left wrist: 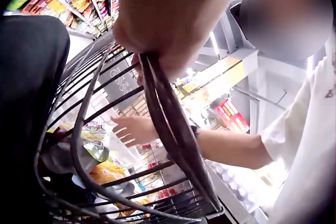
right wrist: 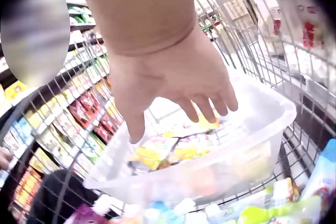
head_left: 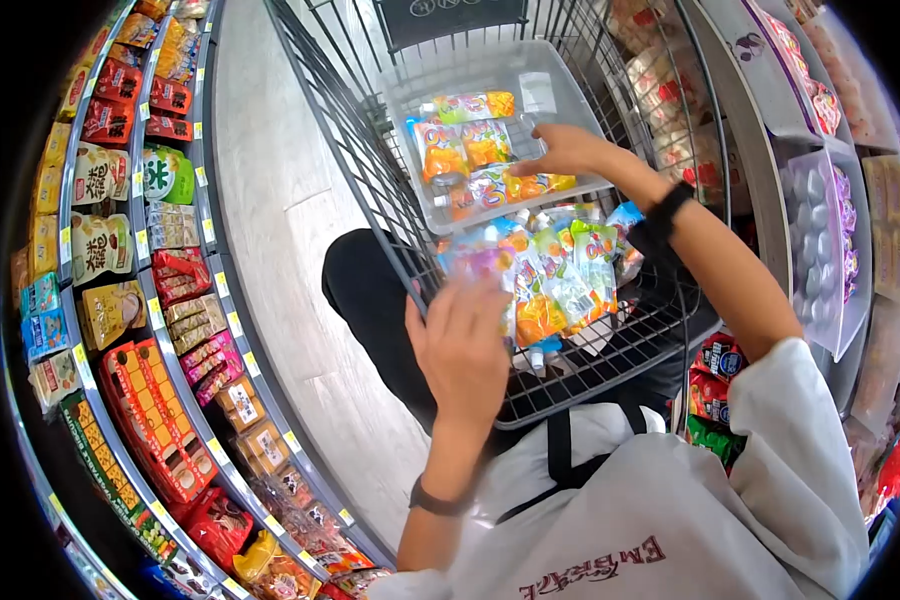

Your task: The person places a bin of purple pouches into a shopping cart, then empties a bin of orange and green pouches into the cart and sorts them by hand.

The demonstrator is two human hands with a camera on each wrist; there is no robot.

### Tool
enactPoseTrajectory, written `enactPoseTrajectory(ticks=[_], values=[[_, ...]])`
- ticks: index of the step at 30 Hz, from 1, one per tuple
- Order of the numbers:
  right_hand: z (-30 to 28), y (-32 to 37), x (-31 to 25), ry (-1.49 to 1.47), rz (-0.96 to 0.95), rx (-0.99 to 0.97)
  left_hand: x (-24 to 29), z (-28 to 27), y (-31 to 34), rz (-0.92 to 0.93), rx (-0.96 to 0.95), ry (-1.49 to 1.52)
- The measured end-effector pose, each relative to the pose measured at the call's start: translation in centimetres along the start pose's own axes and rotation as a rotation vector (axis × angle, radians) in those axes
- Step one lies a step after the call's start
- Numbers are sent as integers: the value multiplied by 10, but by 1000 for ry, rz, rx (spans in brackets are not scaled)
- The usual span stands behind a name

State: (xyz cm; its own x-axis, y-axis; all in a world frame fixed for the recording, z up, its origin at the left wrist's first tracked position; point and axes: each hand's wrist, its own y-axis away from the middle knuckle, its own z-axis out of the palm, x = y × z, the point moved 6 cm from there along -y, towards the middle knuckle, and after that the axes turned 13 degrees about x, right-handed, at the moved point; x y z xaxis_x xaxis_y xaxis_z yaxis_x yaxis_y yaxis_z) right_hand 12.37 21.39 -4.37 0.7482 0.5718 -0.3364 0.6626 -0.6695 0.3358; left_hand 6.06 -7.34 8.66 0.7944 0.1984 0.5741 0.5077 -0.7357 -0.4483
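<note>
My right hand (head_left: pixel 580 155) reaches over a clear plastic bin (head_left: pixel 400 85) in the cart, thumb apart and fingers extended. In the right wrist view nothing shows between its thumb and fingers. Inside the bin lie several orange jelly pouches (head_left: pixel 445 152), one of them (head_left: pixel 510 186) right below the hand. My left hand (head_left: pixel 458 350) is at the cart's near left side, blurred, back of the hand up. A blurred pink-purple pouch (head_left: pixel 483 264) overlaps its fingertips; I cannot tell whether they grip it. More pouches (head_left: pixel 585 262) with coloured caps lie heaped in front of the bin.
The black wire shopping cart (head_left: pixel 370 190) surrounds the bin, its rim close to both arms. Shelves of packaged snacks (head_left: pixel 105 245) line the left. At right hang clear display boxes (head_left: pixel 815 240). Pale floor (head_left: pixel 270 250) shows along the aisle.
</note>
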Motion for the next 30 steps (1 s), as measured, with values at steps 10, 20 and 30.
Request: enactPoseTrajectory(ticks=[10,20,30], values=[[91,-53,32,18,144,-511,-3,0,0,-41,5,70],[95,-59,36,-7,252,-579,-5,-4,0,-59,32,153],[103,-47,25,-272,449,-704,-5,-3,3,-23,67,171]])
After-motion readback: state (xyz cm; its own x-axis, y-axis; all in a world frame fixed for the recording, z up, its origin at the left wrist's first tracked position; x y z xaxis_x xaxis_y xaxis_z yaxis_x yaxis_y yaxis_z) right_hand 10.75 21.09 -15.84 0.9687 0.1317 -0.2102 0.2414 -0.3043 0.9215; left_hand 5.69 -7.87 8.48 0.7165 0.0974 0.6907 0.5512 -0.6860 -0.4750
